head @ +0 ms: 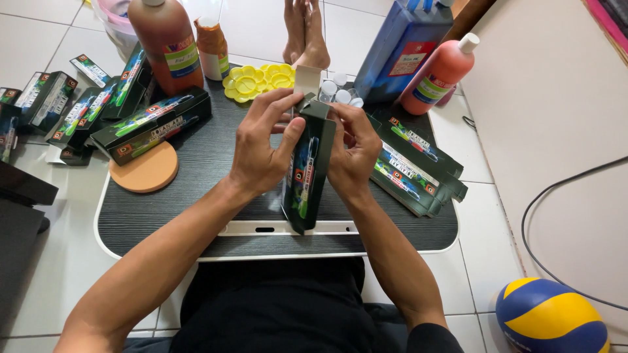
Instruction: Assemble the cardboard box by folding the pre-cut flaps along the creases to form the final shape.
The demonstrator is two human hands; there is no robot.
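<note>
A tall dark green carton (307,173) stands upright over the middle of a small dark lap table (216,222), its top flaps open. My left hand (261,147) grips its left side, thumb across the front and fingers reaching to the top flap. On the carton's right side my right hand (350,153) holds it, fingers curled near the open top. Just behind the carton's top are several small white-capped bottles (340,95).
More dark green cartons lie at the table's left (150,124) and flattened ones at the right (412,167), others on the tiled floor (59,104). A round cork coaster (144,170), yellow palettes (258,80), brown (167,42), blue (402,46) and pink (438,75) paint bottles, bare feet (304,33), a blue-yellow ball (549,317).
</note>
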